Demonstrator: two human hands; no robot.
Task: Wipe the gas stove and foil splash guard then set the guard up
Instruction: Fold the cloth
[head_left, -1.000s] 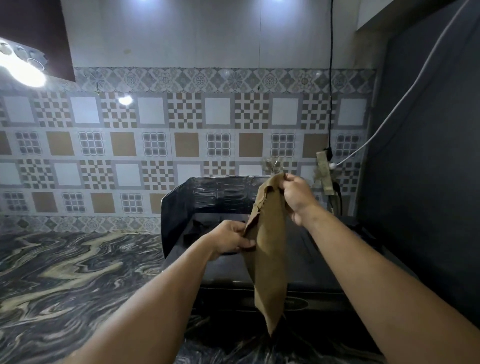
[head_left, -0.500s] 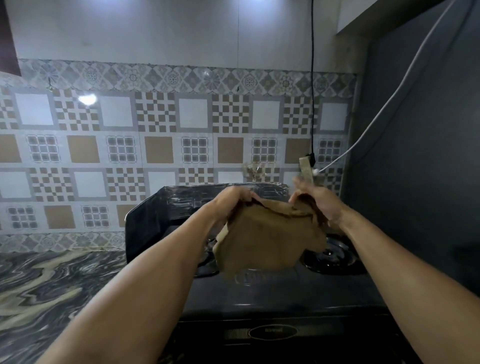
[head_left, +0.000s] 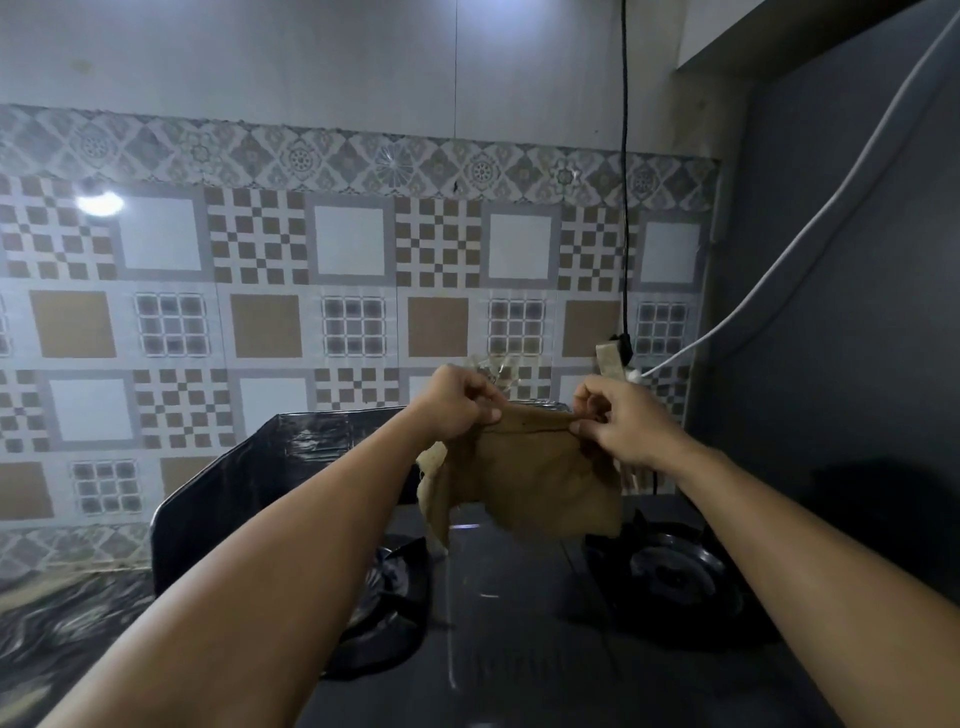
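Note:
A brown cloth (head_left: 535, 478) hangs in the air above the black gas stove (head_left: 519, 623). My left hand (head_left: 457, 405) pinches its upper left corner and my right hand (head_left: 623, 426) pinches its upper right edge, so the top hem is stretched between them. The stove has a left burner (head_left: 384, 587), partly hidden by my left forearm, and a right burner (head_left: 670, 571). The dark foil splash guard (head_left: 249, 478) stands upright around the stove's left side and back, against the tiled wall.
A marbled dark countertop (head_left: 57, 618) lies to the left of the stove. A dark wall (head_left: 841, 364) closes in the right side. A black cord (head_left: 625, 182) and a white cable (head_left: 810, 228) run down to a socket (head_left: 615, 358) behind my right hand.
The cloth went from hanging lengthwise to spread wide between both hands. My hands rose and moved apart along its top edge, and the view came closer to the stove.

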